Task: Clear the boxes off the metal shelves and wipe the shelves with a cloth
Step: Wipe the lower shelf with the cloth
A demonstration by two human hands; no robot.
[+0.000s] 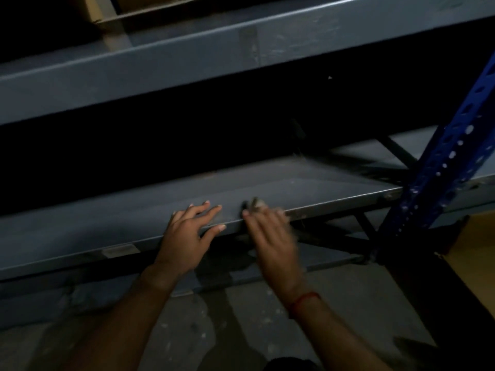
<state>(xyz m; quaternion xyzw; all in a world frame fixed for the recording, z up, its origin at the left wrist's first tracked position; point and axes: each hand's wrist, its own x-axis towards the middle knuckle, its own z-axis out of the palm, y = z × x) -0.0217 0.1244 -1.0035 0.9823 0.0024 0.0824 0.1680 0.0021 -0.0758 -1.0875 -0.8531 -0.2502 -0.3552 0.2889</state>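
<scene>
Far left, above the lower shelf (308, 183), a cardboard box (91, 9) sits on a higher tier, not yet cleared. My left hand (187, 231) lies open, fingers spread flat on the lower shelf's front edge, probably bracing me as I lean in. Just right of it my blurred right hand (270, 234) presses a small cloth (255, 204) onto that same edge to wipe it. I cannot tell whether its fingers curl round the cloth.
</scene>
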